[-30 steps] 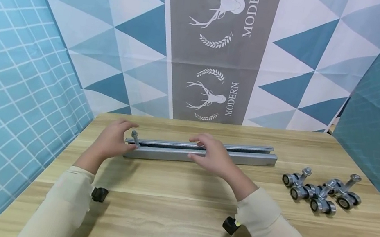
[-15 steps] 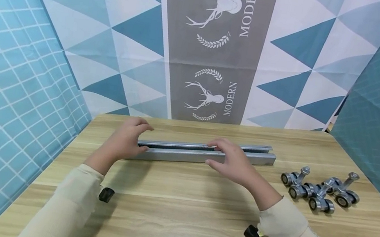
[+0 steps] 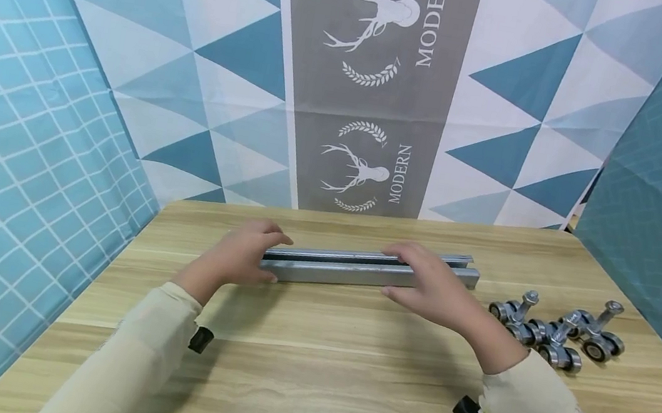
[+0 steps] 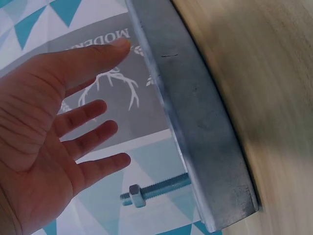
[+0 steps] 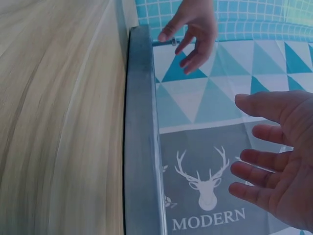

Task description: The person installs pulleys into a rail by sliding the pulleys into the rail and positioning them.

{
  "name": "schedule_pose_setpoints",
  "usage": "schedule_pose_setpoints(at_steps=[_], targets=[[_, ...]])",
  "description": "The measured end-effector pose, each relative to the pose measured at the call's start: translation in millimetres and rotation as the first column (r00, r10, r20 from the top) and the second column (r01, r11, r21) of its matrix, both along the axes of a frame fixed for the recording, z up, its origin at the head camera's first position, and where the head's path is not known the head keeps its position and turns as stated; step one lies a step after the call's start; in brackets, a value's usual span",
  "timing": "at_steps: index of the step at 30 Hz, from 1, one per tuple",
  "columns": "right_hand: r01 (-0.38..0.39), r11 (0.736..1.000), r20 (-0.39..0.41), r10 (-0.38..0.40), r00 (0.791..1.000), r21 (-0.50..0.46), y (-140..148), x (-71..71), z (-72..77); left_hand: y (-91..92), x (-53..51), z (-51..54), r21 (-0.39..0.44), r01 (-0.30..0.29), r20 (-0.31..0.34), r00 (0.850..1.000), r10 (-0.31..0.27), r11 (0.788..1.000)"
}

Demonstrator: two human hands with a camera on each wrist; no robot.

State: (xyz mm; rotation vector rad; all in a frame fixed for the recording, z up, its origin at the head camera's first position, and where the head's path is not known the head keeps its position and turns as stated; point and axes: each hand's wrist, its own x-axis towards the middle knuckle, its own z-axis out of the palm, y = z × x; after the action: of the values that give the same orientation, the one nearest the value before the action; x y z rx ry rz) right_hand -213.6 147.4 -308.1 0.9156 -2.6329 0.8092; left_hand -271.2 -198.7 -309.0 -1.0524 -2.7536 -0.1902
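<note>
A grey metal channel rail (image 3: 333, 273) with an open slot along its top lies across the far part of the table. My left hand (image 3: 242, 254) hovers over its left part, thumb and fingers spread apart. From the rail's slot near one end rises a threaded bolt (image 4: 164, 187) with a nut, seen in the left wrist view; in the head view my left hand hides it. Above the rail's right part is my right hand (image 3: 431, 287), also holding nothing. In the right wrist view the right fingers (image 5: 264, 159) stand clear of the rail.
Several roller trolleys (image 3: 560, 337) with upright bolts and small wheels are grouped on the wooden table (image 3: 309, 384), right of the rail. A patterned cloth (image 3: 387, 100) hangs behind the table, with a blue checked one (image 3: 23, 136) on the left.
Both hands have shifted right along the rail, still spread. The bolt, visible near the left hand a second ago, is now behind it. The rail and trolleys stay where they were.
</note>
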Motion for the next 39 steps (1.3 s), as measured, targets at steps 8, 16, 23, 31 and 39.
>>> schedule_pose_setpoints(at_steps=[8, 16, 23, 31, 39], targets=[[0.016, 0.999, -0.002, -0.015, 1.0, 0.041, 17, 7.0, 1.7, 5.0, -5.9, -6.8, -0.051, -0.041, 0.076, 0.996, 0.045, 0.998], [0.054, 0.997, 0.025, -0.056, 0.998, 0.05, 35, 12.6, 2.2, 13.6, -13.3, -12.0, -0.094, -0.07, 0.103, 0.991, 0.08, 0.993], [0.099, 0.993, 0.037, -0.101, 0.994, 0.059, 48, 18.8, 4.2, 16.3, -20.7, -15.2, -0.128, -0.108, 0.118, 0.985, 0.123, 0.986], [0.137, 0.988, 0.018, -0.139, 0.99, 0.067, 69, 27.3, 8.8, 22.0, -29.1, -16.4, -0.157, -0.149, 0.207, 0.962, 0.18, 0.976], [0.204, 0.976, -0.007, -0.204, 0.979, 0.072, 98, 30.9, 15.5, 26.7, -34.8, -15.4, -0.189, -0.134, 0.213, 0.961, 0.174, 0.973]])
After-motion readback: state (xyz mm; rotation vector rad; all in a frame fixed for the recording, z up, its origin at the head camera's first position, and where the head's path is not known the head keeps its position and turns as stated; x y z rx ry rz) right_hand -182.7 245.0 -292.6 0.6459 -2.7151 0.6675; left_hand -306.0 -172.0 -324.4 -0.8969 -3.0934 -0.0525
